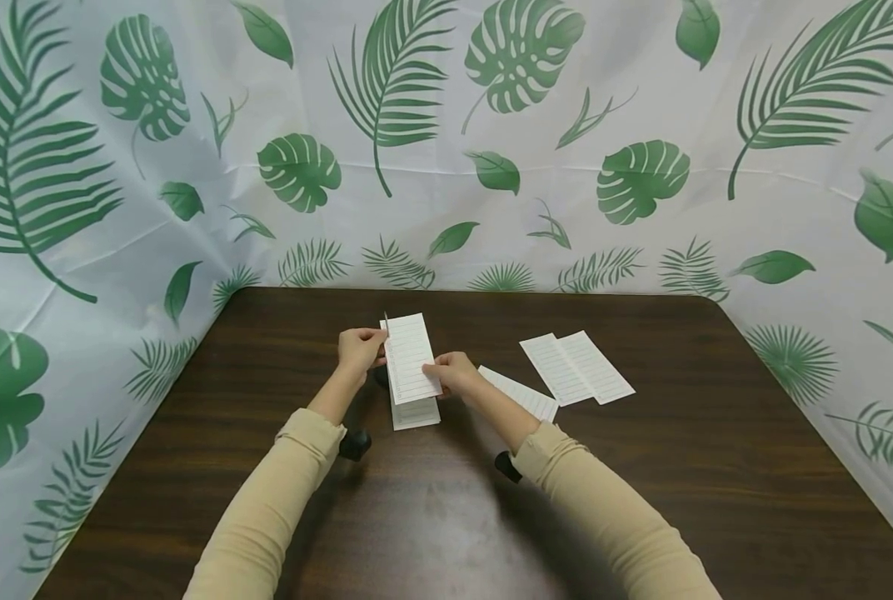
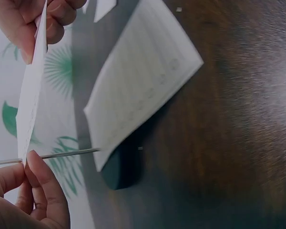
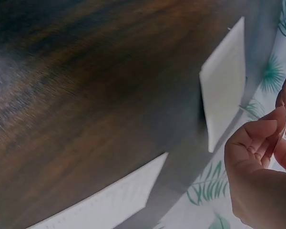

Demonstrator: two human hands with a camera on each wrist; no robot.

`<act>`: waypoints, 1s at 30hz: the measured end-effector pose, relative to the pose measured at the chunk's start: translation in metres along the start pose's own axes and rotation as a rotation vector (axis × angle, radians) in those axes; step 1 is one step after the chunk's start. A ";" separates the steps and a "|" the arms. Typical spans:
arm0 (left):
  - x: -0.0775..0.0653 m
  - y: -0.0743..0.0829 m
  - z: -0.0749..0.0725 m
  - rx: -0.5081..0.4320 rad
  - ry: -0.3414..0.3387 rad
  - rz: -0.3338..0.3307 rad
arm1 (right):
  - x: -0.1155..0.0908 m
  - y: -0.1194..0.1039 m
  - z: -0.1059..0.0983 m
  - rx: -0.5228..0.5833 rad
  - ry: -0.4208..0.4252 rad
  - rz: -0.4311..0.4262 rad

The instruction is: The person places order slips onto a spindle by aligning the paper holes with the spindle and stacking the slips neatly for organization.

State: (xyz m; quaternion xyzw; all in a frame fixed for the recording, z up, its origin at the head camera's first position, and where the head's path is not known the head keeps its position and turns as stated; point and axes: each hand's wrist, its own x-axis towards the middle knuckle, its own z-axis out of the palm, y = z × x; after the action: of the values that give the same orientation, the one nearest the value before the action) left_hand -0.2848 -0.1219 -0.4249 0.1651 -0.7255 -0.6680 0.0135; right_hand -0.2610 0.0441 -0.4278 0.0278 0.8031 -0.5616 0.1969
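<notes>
1. Lower card (image 1: pixel 416 414) pokes out nearest, under held card (image 1: pixel 409 367).
2. My R hand (image 1: pixel 454 372) is pinching held card's R edge.
3. My L hand (image 1: pixel 360 352) is pinching its L edge by metal rod (image 2: pixel 71 153).
4. Prob. best: keep card flat, fingers off rod's end.

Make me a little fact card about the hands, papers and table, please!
Left hand: pinches a white rectangular lined paper slip near its left edge
Right hand: pinches that slip near its lower right corner
Thin grey metal spike: meets that slip beside the left hand
Lower white lined slip: above a dark rounded base
Loose white lined slips: three, right of the pinched slip
Table: dark brown, wood-grained
</notes>
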 end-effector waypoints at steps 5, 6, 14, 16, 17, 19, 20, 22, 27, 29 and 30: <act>0.000 -0.011 0.003 0.116 0.036 -0.016 | 0.029 0.033 0.003 -0.035 -0.025 -0.016; 0.000 -0.012 0.003 0.149 0.043 -0.021 | 0.032 0.037 0.003 -0.053 -0.028 -0.020; 0.001 -0.020 0.007 0.320 0.098 -0.024 | 0.000 0.023 -0.005 -0.192 -0.076 0.003; 0.001 -0.021 0.008 0.338 0.106 -0.023 | 0.000 0.025 -0.006 -0.216 -0.086 -0.014; 0.001 -0.021 0.008 0.349 0.109 -0.024 | 0.000 0.026 -0.007 -0.228 -0.095 -0.024; 0.000 -0.022 0.008 0.372 0.114 -0.023 | 0.000 0.027 -0.007 -0.247 -0.116 -0.045; 0.000 -0.022 0.008 0.384 0.115 -0.025 | 0.000 0.027 -0.007 -0.259 -0.126 -0.059; 0.000 -0.023 0.009 0.406 0.114 -0.027 | 0.000 0.028 -0.007 -0.286 -0.145 -0.079; 0.000 -0.024 0.009 0.457 0.104 -0.035 | 0.001 0.029 -0.006 -0.368 -0.148 -0.108; 0.001 -0.025 0.008 0.478 0.097 -0.038 | 0.001 0.029 -0.005 -0.402 -0.143 -0.114; 0.001 -0.026 0.007 0.485 0.091 -0.038 | 0.001 0.029 -0.005 -0.418 -0.141 -0.118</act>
State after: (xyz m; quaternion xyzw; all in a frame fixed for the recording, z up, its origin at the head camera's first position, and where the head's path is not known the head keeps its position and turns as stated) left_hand -0.2818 -0.1164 -0.4515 0.2073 -0.8600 -0.4662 -0.0064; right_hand -0.2561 0.0591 -0.4526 -0.0997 0.8866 -0.3940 0.2209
